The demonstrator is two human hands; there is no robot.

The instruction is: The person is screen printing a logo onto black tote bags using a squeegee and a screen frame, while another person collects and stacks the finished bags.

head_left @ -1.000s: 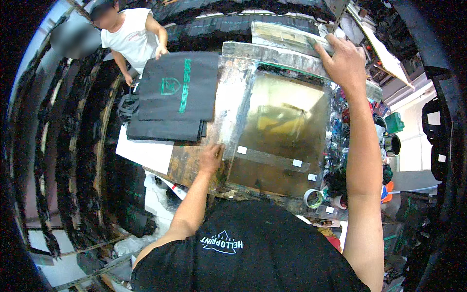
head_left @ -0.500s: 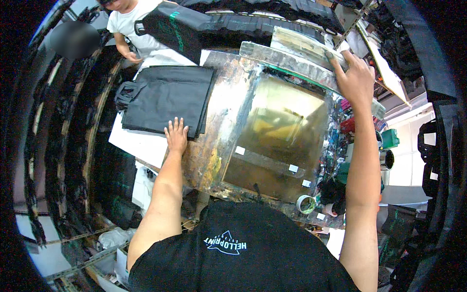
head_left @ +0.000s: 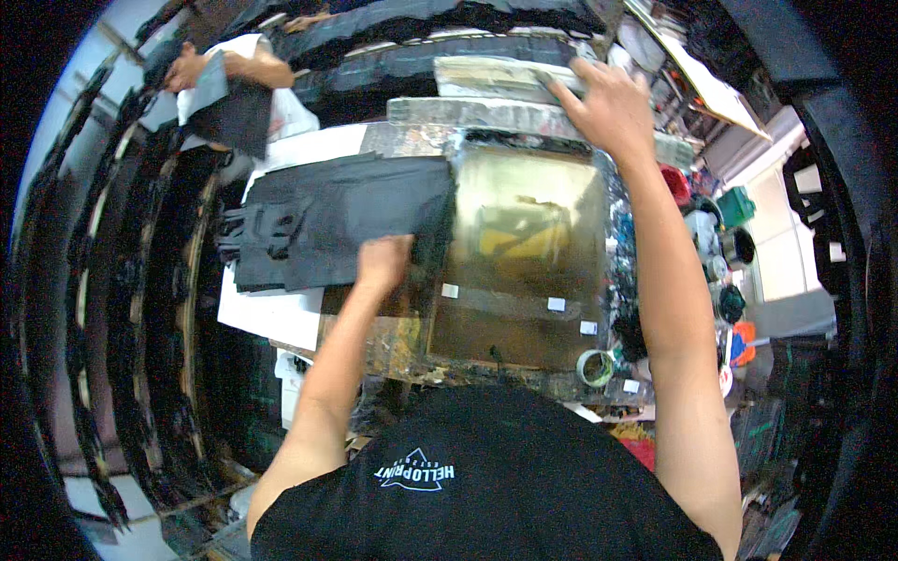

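Note:
A stack of flat black bags [head_left: 327, 210] with handles at its left end lies on the left of the worktable. My left hand [head_left: 385, 262], slightly blurred, is closed at the near right edge of the top bag. On the right, a framed printing screen [head_left: 505, 323] lies flat, its mesh yellowish-brown and glossy. A paint-stained bar [head_left: 486, 114] runs along its far edge, with a pale board [head_left: 500, 77] behind. My right hand [head_left: 613, 107] grips the right end of this pale board, thumb in front; its other fingertips are partly hidden.
Another person [head_left: 248, 70] at far left handles a black bag [head_left: 229, 112]. Racks with black bags [head_left: 154, 280] stand along the left. A tape roll [head_left: 595, 367] sits at the screen's near right corner. Cans [head_left: 737, 245] and a green container [head_left: 736, 206] stand right.
My left hand has gone from flat and spread to closed, moving right with the top bag's edge. The other person has turned and shifted left with a bag. My right hand keeps its place on the board.

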